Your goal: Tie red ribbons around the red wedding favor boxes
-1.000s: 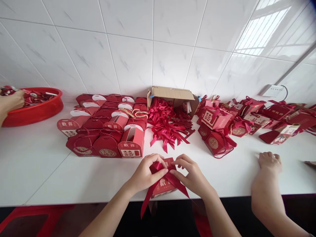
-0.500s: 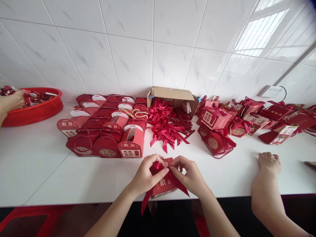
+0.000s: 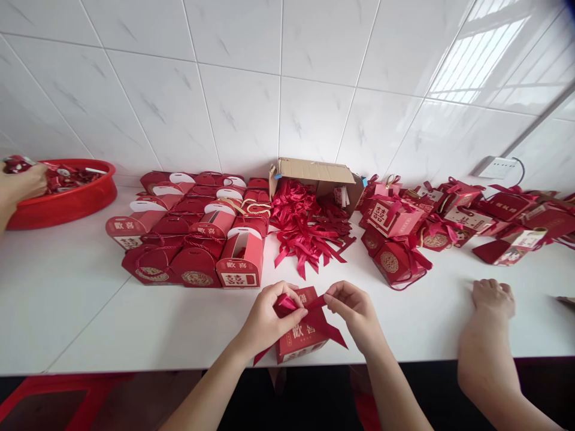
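A small red gift box with printed characters stands near the table's front edge between my hands. Red ribbon runs over its top, with one tail hanging to the right and another to the lower left. My left hand pinches a ribbon loop at the top of the box, thumb against fingers. To the right of the box, my right hand is closed, thumb and forefinger holding a stretch of the same ribbon pulled out sideways. The knot's centre is partly hidden by my left fingers.
Rows of red boxes stand at left. A cardboard carton spills cut ribbons. Ribboned boxes are heaped at right. Another person's hand rests at right; a further hand is over the red basin.
My right hand has moved right, away from my left, drawing the ribbon out sideways. My left hand stays at the top of the box, and more of the box front shows.
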### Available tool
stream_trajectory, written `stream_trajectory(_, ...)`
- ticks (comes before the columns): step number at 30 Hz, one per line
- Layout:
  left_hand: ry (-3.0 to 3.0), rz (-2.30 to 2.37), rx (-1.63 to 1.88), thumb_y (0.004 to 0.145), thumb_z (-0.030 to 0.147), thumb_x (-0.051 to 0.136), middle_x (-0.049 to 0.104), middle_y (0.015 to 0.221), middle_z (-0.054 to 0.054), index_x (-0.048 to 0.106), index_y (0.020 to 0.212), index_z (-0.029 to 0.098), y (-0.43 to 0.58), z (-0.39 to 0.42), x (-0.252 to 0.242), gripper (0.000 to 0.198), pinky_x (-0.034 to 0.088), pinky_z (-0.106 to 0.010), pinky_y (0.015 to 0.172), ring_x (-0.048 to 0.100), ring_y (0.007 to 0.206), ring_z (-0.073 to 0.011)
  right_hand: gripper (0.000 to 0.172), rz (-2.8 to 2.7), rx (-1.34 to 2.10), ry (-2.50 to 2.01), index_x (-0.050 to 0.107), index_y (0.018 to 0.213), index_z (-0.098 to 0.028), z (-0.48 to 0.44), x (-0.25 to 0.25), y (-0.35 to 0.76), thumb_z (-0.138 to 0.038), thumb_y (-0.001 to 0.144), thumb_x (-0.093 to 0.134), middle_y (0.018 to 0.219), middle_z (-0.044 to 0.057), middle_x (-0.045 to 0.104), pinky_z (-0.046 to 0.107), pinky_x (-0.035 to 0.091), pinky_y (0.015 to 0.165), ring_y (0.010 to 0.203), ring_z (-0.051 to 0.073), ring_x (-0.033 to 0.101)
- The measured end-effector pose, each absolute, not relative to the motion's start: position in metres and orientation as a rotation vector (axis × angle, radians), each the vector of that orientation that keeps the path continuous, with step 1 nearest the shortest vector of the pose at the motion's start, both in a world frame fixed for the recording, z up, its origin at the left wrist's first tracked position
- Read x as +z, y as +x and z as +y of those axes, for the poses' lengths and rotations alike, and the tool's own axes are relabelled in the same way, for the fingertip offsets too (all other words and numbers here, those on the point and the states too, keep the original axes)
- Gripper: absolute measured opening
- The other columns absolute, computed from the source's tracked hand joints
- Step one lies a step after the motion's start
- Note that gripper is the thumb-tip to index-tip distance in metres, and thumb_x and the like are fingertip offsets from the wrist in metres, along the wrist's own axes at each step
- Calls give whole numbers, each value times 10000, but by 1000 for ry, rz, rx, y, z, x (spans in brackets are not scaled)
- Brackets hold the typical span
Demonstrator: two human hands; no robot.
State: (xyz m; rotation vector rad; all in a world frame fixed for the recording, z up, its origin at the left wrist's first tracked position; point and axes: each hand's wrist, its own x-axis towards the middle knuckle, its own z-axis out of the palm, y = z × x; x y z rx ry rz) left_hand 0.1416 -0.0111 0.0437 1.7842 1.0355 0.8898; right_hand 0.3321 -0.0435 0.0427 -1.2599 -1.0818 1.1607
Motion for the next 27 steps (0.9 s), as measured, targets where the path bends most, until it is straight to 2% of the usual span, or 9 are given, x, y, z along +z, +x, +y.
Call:
stream_trajectory(6,1768,1027,812,711,248,750,658,1016,-53,547,841,205,137,-10,48,245,470,-351,880,614,999,-227,306,-1213,1176,-1263,590,812,-172,-44,43,337,-469,810,664,707,-9,556,243,382,603,641,116,475)
stream_trajectory(10,1791,970,808,767,300,705,645,1015,-52,540,850,207,137,-11,51,207,462,-359,897,604,1005,-224,346,-1327,1216,-1336,589,829,-167,-46,42,339,-511,860,592,721,-5,548,243,364,577,623,110,451)
stream_trajectory(13,1789,997,836,812,301,662,650,950,-32,535,828,214,139,-11,50,155,436,-356,946,583,1081,-224,352,-1398,1217,-1360,563,771,-167,-47,38,339,-506,861,592,681,-15,523,239,334,543,593,102,422)
stream_trajectory(18,1802,1027,822,799,268,667,657,943,-27,530,798,224,141,-12,46,144,421,-372,975,558,1141,-234,326,-1400,1123,-1324,564,726,-168,-43,34,338,-465,850,616,642,-13,533,250,358,570,600,114,453)
stream_trajectory(24,1812,1042,772,769,269,675,615,1121,-60,511,825,223,139,-11,40,179,436,-406,961,574,1080,-242,339,-1345,1072,-1301,591,682,-165,-35,36,336,-477,795,661,635,11,565,264,383,573,598,133,483)
stream_trajectory(27,1818,1038,777,763,255,667,606,1129,-65,477,820,224,139,-11,38,200,446,-404,942,577,1065,-245,339,-1333,1072,-1301,601,673,-164,-32,36,337,-479,779,672,614,9,565,264,374,558,579,132,479)
